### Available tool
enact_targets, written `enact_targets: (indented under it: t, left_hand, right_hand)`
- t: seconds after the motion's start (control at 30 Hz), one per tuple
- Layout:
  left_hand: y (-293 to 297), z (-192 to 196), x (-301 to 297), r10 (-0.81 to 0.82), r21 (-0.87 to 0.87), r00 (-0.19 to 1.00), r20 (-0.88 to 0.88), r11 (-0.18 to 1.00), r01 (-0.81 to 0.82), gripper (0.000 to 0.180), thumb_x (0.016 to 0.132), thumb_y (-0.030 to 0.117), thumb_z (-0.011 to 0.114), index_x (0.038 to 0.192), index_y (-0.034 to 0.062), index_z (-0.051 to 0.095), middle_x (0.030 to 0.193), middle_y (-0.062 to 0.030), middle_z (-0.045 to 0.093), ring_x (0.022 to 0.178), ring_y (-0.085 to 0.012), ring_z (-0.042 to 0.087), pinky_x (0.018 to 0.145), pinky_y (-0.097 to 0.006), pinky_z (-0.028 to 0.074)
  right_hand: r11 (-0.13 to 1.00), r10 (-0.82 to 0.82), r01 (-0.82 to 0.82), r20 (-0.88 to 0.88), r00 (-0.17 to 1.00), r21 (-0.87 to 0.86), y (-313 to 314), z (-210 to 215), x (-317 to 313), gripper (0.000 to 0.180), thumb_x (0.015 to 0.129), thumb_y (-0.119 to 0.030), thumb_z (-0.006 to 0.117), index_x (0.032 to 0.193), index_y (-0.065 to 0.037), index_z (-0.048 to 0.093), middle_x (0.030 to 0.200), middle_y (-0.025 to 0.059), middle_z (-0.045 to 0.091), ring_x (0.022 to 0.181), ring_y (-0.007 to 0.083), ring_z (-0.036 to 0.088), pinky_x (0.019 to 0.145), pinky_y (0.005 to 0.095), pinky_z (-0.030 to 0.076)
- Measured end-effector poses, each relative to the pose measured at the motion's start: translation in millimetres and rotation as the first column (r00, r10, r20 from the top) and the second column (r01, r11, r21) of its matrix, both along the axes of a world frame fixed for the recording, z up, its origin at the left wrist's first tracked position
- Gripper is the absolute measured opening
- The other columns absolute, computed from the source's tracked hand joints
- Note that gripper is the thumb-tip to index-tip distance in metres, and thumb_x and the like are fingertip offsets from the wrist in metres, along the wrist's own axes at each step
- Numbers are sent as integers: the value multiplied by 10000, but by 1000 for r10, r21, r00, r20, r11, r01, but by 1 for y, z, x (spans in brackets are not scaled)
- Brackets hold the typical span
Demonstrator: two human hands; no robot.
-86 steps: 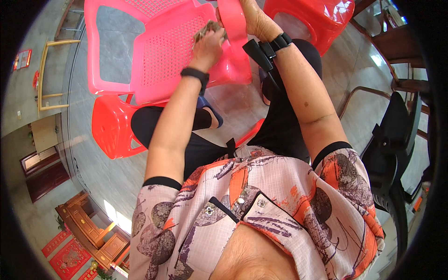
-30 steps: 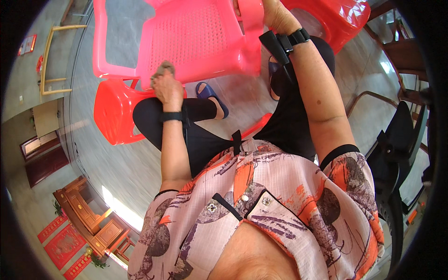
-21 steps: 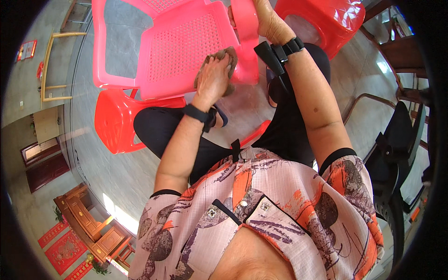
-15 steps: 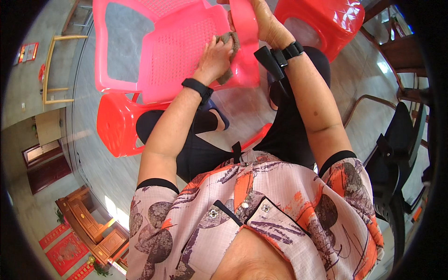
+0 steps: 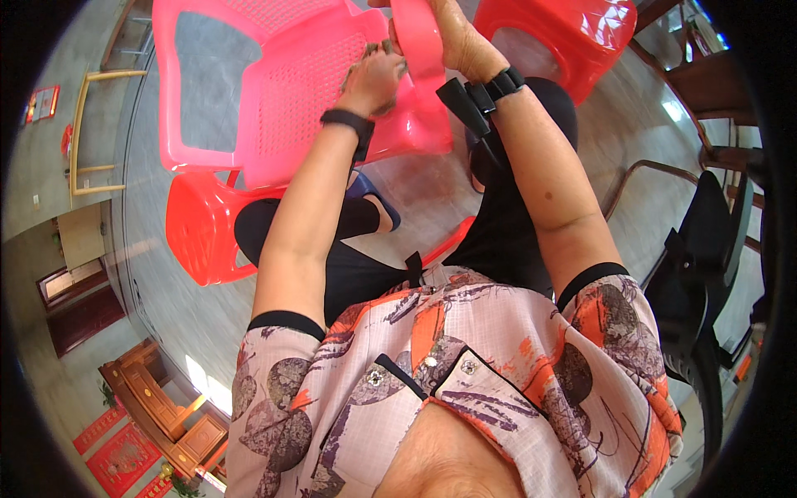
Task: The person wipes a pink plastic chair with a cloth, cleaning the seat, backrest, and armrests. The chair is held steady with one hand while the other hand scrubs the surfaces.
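Pink chair (image 5: 290,108) lies tipped over in front of my knees, perforated seat facing up toward me, its open back panel off to the left. My right hand (image 5: 461,41) is wrapped around a chair arm or leg (image 5: 415,37) near the top of view, grip closed fully round it, holding the chair steady. My left hand (image 5: 374,79) rests on the seat mesh just beside that rail, fingers curled down; there seems to be something small and drab under them, maybe a cloth, but I cannot tell for sure, nor whether the grip is pinching it or only pressing flat. Black bands on both wrists. Handling judgement: moulded plastic, so light for its bulk, stiff in the rails, but the thin mesh seat will likely flex if pushed hard. Glossy surface, probably slick, worse if wet. Best hold looks like the rounded rails and legs, where a hand can close right round; the seat offers only a flat press and the hole edges could catch fingertips. Awkward more than heavy: the shape wants to swing, so one hand anchoring makes sense. A red stool (image 5: 203,232) sits under my left thigh, another red stool (image 5: 564,37) to the upper right. A dark chair (image 5: 697,274) stands to my right on the shiny floor (image 5: 166,324).
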State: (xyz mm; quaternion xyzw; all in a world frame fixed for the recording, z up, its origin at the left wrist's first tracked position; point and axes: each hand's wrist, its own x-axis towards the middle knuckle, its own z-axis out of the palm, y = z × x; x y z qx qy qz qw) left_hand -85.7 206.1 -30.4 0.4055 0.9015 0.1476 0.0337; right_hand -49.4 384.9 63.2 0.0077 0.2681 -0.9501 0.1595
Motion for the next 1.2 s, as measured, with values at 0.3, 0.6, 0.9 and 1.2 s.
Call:
enact_targets:
  t: [0.3,0.6,0.9,1.2]
  left_hand:
    - [-13,22,142,273,135,919,-285,960,-244,494,859,-14,561,1352,21,576,1204,-281,619,1149,-454,605,996,-488,494]
    - [-55,37,188,222,160,972,-80,965,-207,465,887,-16,542,1325,108,637,1335,-235,585,1305,-448,526,1099,-516,436]
    - [-31,23,176,-63,46,966,-252,996,77,406,840,45,601,1234,90,691,1333,-159,602,1355,-384,487,1139,-496,400]
    - [31,-11,187,-269,-676,918,-291,737,1,337,915,197,509,1053,21,761,1165,-196,664,1213,-380,533,1143,-539,312]
  right_hand:
    - [972,17,-4,-52,999,235,8,4,8,524,1004,-516,506,1101,-34,687,951,89,725,797,204,668,728,335,542]
    - [968,-108,97,37,993,231,-1,4,6,510,998,-511,510,1067,-44,702,930,73,723,775,205,654,705,316,521]
    - [971,-41,35,19,999,237,5,0,1,551,972,-562,516,1062,-51,700,867,69,689,694,197,596,632,338,492]
    - [955,-120,122,-21,993,272,-3,12,13,531,1003,-537,492,1081,-46,679,852,98,689,687,232,642,613,374,531]
